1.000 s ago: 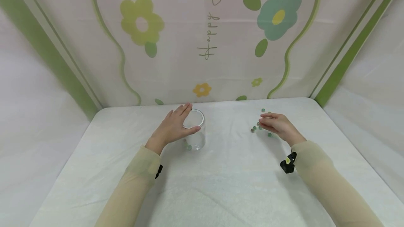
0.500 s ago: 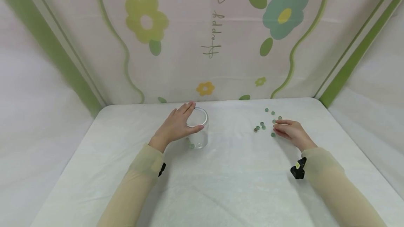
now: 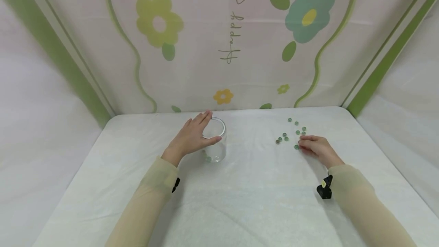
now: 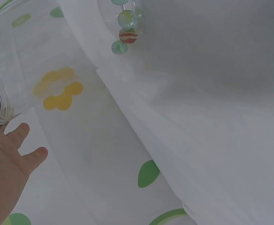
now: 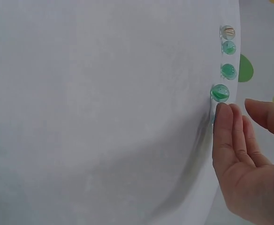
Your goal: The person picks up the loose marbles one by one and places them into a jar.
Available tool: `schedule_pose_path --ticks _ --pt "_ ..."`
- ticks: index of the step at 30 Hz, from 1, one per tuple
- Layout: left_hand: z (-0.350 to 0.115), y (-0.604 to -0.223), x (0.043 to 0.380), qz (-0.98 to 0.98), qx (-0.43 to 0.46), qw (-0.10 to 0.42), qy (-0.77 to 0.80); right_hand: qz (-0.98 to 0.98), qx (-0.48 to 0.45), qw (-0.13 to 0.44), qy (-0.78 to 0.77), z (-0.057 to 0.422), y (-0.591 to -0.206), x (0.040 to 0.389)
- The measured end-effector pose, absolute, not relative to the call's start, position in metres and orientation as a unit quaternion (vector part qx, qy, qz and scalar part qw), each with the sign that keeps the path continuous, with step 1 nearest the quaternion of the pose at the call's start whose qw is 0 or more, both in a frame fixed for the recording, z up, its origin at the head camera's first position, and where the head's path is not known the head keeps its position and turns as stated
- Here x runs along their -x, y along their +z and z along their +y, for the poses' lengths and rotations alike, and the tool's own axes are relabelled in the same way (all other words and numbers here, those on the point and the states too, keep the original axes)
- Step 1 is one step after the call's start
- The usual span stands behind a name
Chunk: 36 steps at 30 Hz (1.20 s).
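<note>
My left hand (image 3: 188,136) holds a clear glass jar (image 3: 221,148) by its rim, thumb on the near side and fingers toward the far side. A few glass marbles (image 3: 208,159) show low in the jar; the left wrist view shows a red-striped marble (image 4: 128,35) among greenish ones. On the right, my right hand (image 3: 319,148) reaches down among loose green marbles, its thumb apart from its nearly straight fingers. One green marble (image 5: 220,93) lies just beyond the fingertips in the right wrist view. Another is partly hidden behind the fingers.
Several more marbles (image 3: 284,135) lie scattered at the right back of the white-covered table (image 3: 240,201). A flower-printed cloth (image 3: 192,75) rises behind the table, with white cloth sides left and right. Black wrist cameras (image 3: 324,188) sit under both sleeves.
My right hand has moved right and then slightly toward me, uncovering marbles that it had overlapped. The left hand has stayed at the jar. The head view shifted a little at first.
</note>
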<state>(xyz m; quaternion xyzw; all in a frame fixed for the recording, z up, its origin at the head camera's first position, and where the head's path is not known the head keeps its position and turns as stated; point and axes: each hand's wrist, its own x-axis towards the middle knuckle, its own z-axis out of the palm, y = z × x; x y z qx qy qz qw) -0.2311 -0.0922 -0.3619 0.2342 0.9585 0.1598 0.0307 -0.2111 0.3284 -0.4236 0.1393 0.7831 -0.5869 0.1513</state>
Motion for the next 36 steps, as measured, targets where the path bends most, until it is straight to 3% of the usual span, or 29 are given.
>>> schedule_pose_path --ticks 25,36 --pt "-0.092 -0.363 0.231 0.960 -0.229 0.028 0.159 0.801 -0.136 0.159 -0.561 0.326 -0.433 0.213" --pt "-0.091 -0.364 0.233 0.959 -0.233 0.026 0.159 0.850 -0.129 0.133 -0.494 0.321 -0.437 0.214"
